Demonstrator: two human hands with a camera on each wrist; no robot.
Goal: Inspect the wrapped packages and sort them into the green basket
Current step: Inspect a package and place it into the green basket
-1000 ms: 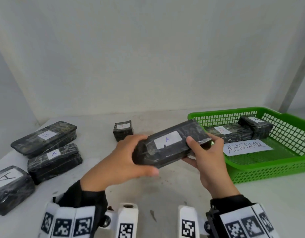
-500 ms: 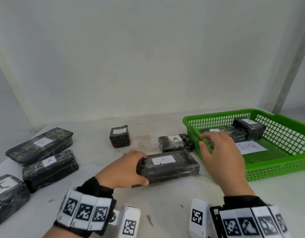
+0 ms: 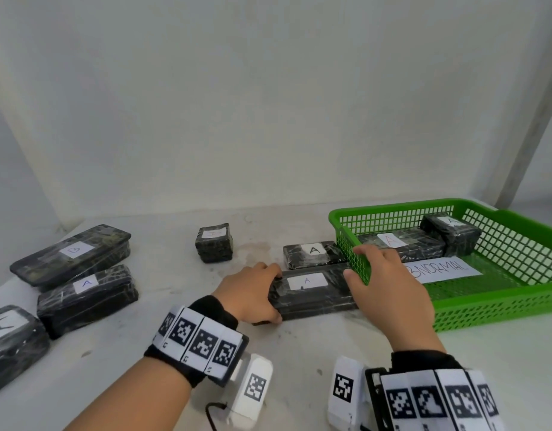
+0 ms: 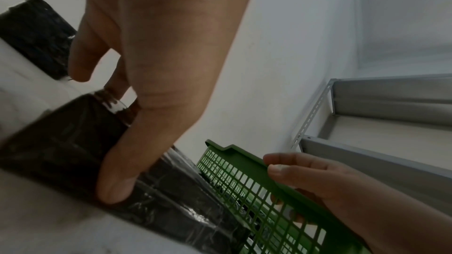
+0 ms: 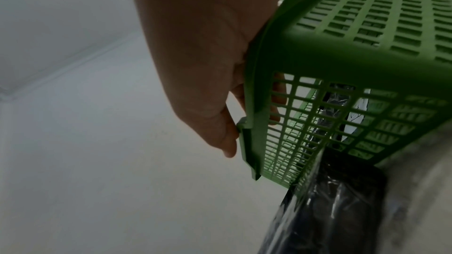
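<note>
packages: 6 on counter, 2 in green basket | left hand fingers grip centre package | right hand fingers hooked over basket's left rim

Head view high, looking down the table, wrist views low and close, all sharing green basket corner

1. "A" in dark ink on the white label of the long wrapped package, which lies between the left hand's fingers and the right hand's thumb.
2. "A" on the package just beyond it, against the green basket.
3. Red "A" on the long package in the basket, just past the right fingertips.
4. "BNORMAL" on the paper sheet on the basket floor; the right hand covers its start.
5. "B", "A" and a large "A" on three packages far left of the left hand's fingers.
</note>
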